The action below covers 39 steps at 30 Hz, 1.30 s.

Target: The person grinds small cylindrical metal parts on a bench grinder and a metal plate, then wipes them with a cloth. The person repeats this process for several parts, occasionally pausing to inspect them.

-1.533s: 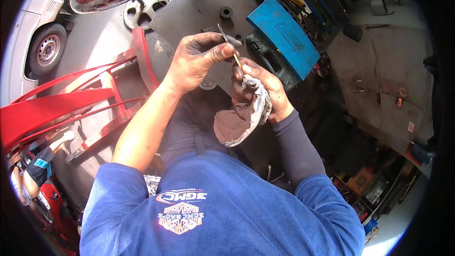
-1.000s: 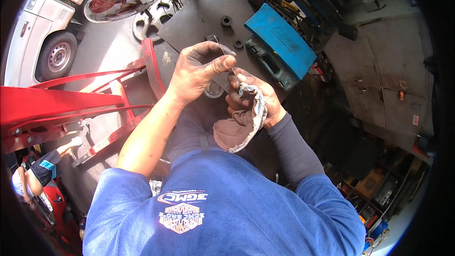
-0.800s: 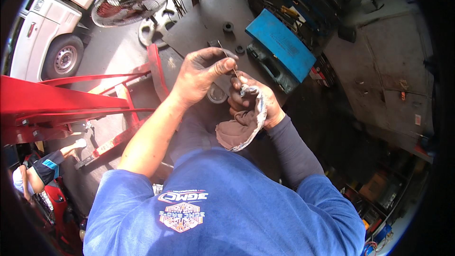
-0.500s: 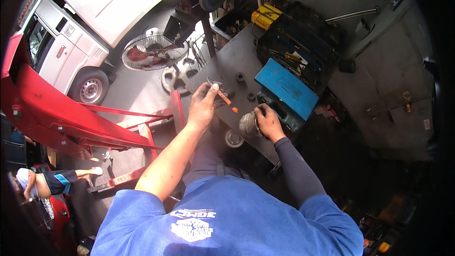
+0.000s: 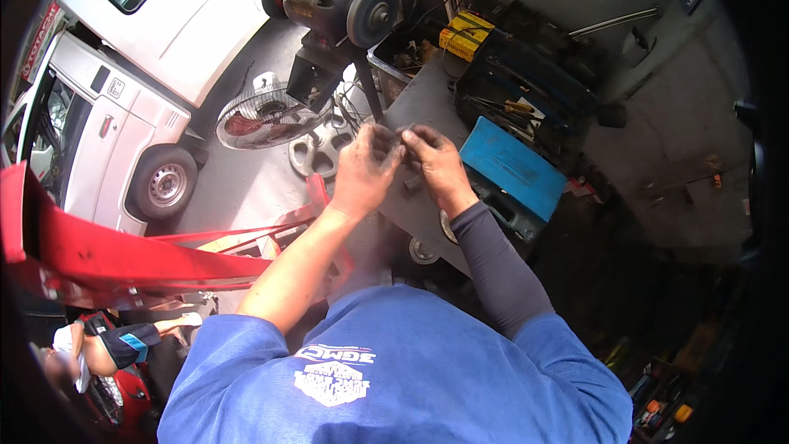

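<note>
Over the grey metal table (image 5: 438,97), my left hand (image 5: 366,166) and my right hand (image 5: 438,171) meet at the fingertips. Both are closed in a pinch around something small and dark, too hidden to name. A pale round part (image 5: 448,226) shows only as a rim, mostly covered by my right wrist and sleeve. Just right of my right hand lies a blue case lid (image 5: 514,168). Lower down, a round metal piece (image 5: 422,250) sits by the table's near edge. The orange stick-like tool cannot be seen now.
Ahead stands a bench grinder (image 5: 337,8), with a wire-caged fan (image 5: 263,117) to its left. A red steel frame (image 5: 148,251) crosses the left side near a white vehicle (image 5: 123,136). A yellow box (image 5: 466,35) and an open toolbox (image 5: 526,74) occupy the far right. Another person (image 5: 103,349) is at lower left.
My right hand has left the round part and moved up and left to meet my left hand. My left hand has shifted slightly right; the orange tool has dropped out of sight.
</note>
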Each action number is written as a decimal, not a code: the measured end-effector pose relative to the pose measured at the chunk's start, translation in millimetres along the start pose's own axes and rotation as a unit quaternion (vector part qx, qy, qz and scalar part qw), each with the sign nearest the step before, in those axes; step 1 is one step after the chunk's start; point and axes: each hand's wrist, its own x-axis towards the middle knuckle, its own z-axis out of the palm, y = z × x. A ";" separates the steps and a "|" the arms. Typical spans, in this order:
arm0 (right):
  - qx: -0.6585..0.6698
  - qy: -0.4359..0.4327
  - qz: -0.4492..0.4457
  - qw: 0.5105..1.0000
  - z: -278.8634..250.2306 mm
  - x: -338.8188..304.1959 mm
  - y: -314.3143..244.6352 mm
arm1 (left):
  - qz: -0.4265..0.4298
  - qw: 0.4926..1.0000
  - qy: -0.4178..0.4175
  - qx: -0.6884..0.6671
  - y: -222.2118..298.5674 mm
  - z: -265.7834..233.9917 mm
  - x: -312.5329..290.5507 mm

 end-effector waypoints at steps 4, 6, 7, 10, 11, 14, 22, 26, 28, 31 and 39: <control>0.069 -0.008 -0.042 0.997 23.2 63.5 -8.0 | -0.096 0.992 -0.064 0.051 -17.0 -45.2 35.5; 0.105 0.000 -0.062 0.993 34.6 88.5 -6.0 | -0.067 0.993 -0.051 0.084 -23.6 -59.6 49.1; 0.143 -0.005 -0.044 0.989 40.5 98.7 -3.6 | -0.031 0.994 -0.032 0.097 -26.4 -63.1 56.4; 0.258 0.004 0.005 0.966 55.1 121.5 6.7 | 0.018 0.992 0.007 0.125 -34.7 -67.3 81.3; 0.290 -0.008 0.017 0.957 58.1 128.2 9.8 | 0.014 0.991 0.009 0.130 -37.4 -67.0 88.1; 0.329 -0.024 0.015 0.944 62.5 144.2 16.6 | -0.010 0.992 -0.005 0.129 -44.5 -67.5 100.8; 0.367 -0.039 0.025 0.929 62.5 164.5 18.1 | 0.031 0.989 -0.025 0.141 -41.8 -71.8 116.4; 0.351 -0.050 0.021 0.935 63.9 167.3 16.3 | 0.029 0.989 -0.036 0.140 -32.1 -76.3 117.9; 0.352 -0.053 0.037 0.934 64.1 168.1 16.5 | 0.046 0.987 -0.038 0.147 -29.9 -78.4 119.3; 0.356 -0.058 0.042 0.932 64.6 170.0 18.7 | 0.071 0.983 -0.040 0.163 -28.7 -81.7 118.2; 0.357 -0.081 0.049 0.929 65.7 177.9 24.5 | 0.049 0.983 -0.043 0.171 -32.8 -85.1 118.3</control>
